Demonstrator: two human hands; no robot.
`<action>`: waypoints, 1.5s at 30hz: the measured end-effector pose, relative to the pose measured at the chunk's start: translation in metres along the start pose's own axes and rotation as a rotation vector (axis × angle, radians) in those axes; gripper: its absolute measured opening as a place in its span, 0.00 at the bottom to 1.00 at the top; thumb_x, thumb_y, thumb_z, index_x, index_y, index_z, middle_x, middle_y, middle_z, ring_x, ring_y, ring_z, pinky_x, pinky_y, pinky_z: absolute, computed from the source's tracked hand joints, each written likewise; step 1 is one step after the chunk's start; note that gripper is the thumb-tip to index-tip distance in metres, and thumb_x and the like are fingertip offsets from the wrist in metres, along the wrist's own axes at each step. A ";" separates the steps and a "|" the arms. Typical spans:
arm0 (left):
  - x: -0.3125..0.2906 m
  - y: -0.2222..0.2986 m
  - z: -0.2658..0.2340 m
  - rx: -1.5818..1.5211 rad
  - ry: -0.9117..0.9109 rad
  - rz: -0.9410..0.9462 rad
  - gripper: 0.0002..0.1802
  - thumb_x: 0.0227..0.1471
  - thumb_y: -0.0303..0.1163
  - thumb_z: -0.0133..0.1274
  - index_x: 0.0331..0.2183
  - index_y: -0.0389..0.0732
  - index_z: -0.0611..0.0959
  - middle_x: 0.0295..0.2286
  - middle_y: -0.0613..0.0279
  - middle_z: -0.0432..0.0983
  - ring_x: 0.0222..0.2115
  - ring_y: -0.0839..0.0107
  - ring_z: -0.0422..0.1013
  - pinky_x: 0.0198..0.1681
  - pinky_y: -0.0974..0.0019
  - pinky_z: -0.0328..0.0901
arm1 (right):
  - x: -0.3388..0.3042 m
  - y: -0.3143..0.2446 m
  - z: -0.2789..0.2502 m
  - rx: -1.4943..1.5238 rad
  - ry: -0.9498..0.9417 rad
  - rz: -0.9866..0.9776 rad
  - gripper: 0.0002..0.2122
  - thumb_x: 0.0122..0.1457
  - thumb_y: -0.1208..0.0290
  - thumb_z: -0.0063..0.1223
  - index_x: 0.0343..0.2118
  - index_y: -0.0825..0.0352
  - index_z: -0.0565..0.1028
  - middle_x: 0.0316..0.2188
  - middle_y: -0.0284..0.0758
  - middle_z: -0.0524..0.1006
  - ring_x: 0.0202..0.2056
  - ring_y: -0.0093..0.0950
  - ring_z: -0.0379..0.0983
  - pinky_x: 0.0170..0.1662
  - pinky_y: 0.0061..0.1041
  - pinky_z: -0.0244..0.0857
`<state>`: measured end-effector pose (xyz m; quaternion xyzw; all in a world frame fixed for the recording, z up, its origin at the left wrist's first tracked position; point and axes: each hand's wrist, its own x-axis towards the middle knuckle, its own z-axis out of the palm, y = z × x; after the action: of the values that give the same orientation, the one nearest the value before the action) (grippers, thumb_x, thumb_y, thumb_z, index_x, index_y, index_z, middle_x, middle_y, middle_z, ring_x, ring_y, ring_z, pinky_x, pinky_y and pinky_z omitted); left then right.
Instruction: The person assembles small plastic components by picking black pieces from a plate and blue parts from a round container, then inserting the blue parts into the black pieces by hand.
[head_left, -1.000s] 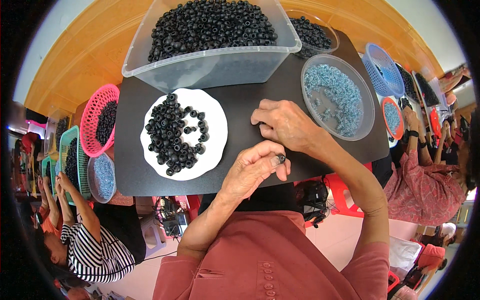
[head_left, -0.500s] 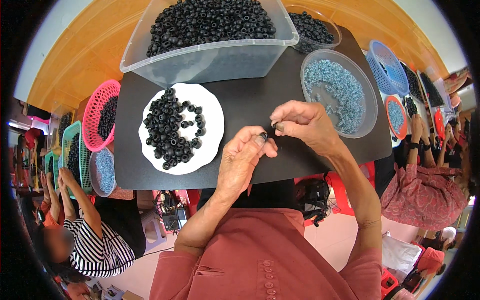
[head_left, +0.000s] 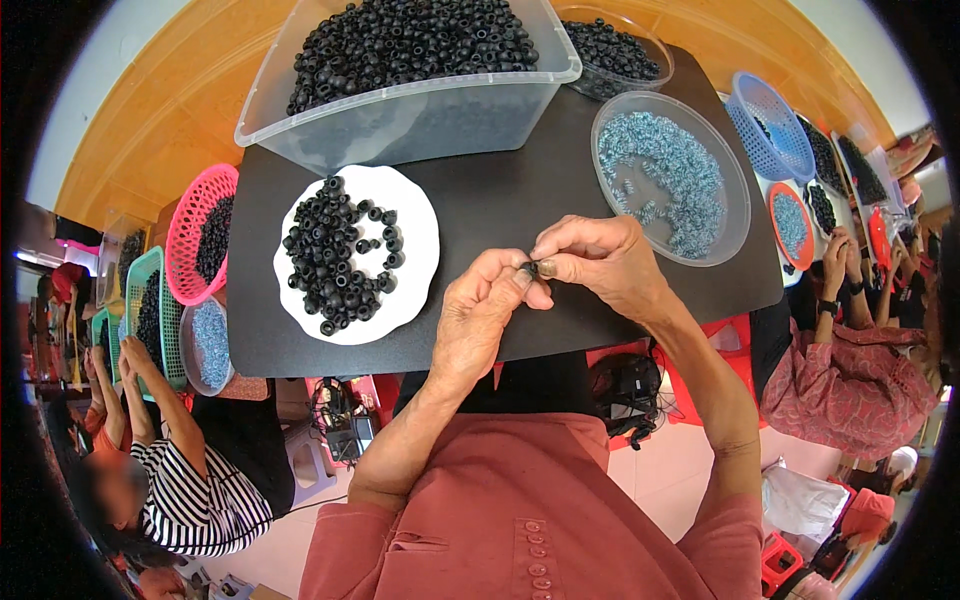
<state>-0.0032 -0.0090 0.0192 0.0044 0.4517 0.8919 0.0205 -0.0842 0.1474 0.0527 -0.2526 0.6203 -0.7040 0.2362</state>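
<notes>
Resting in left grip point(head_left: 480, 302): bead point(head_left: 530, 268) (black)

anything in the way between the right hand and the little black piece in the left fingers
Nothing visible: the left hand pinches the black piece, and the right hand's fingertips are right at it. The white plate lies off to the left, not between them.

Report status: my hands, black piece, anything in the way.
Left hand pinching black piece. Right hand at it, grip unclear. Plate off to the left, nothing visibly blocking.
</notes>
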 end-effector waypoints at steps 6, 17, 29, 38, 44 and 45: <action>0.000 0.000 0.000 -0.006 -0.011 0.009 0.10 0.58 0.27 0.42 0.40 0.33 0.73 0.27 0.61 0.74 0.32 0.76 0.70 0.42 0.72 0.63 | -0.004 0.004 0.001 0.028 0.062 0.013 0.05 0.51 0.79 0.57 0.31 0.72 0.78 0.26 0.32 0.77 0.28 0.17 0.72 0.31 0.16 0.67; 0.000 -0.001 0.000 -0.024 0.028 0.030 0.10 0.57 0.26 0.45 0.41 0.33 0.74 0.29 0.60 0.75 0.32 0.76 0.71 0.42 0.73 0.64 | 0.000 -0.003 0.002 -0.221 0.017 -0.112 0.05 0.50 0.80 0.57 0.31 0.70 0.79 0.29 0.33 0.77 0.28 0.17 0.71 0.31 0.14 0.65; -0.001 0.001 0.000 -0.039 0.046 0.028 0.11 0.56 0.27 0.46 0.41 0.33 0.75 0.31 0.61 0.74 0.32 0.77 0.71 0.41 0.74 0.64 | 0.002 0.007 -0.002 -0.032 -0.042 -0.085 0.03 0.51 0.83 0.54 0.30 0.73 0.76 0.28 0.31 0.76 0.29 0.15 0.70 0.32 0.14 0.65; 0.000 0.001 0.003 0.001 0.046 0.021 0.11 0.57 0.29 0.45 0.40 0.33 0.75 0.27 0.63 0.74 0.30 0.79 0.69 0.40 0.76 0.62 | -0.001 0.015 -0.002 -0.021 -0.011 -0.074 0.04 0.50 0.83 0.55 0.31 0.72 0.75 0.24 0.29 0.75 0.27 0.14 0.69 0.31 0.13 0.65; -0.001 -0.002 0.001 0.055 0.032 0.038 0.10 0.58 0.29 0.44 0.39 0.34 0.75 0.27 0.64 0.74 0.30 0.79 0.69 0.40 0.76 0.62 | -0.003 0.015 -0.003 -0.044 0.000 -0.074 0.04 0.50 0.82 0.55 0.31 0.72 0.75 0.25 0.29 0.75 0.27 0.14 0.70 0.30 0.13 0.64; 0.000 -0.002 0.001 0.049 0.029 0.040 0.10 0.58 0.29 0.44 0.39 0.33 0.75 0.27 0.64 0.74 0.30 0.79 0.69 0.40 0.76 0.62 | -0.004 0.016 -0.002 -0.044 0.001 -0.074 0.04 0.50 0.82 0.55 0.31 0.72 0.75 0.25 0.29 0.75 0.27 0.14 0.70 0.30 0.13 0.64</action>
<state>-0.0026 -0.0070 0.0181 0.0008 0.4735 0.8808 -0.0040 -0.0824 0.1493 0.0366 -0.2803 0.6259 -0.6986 0.2041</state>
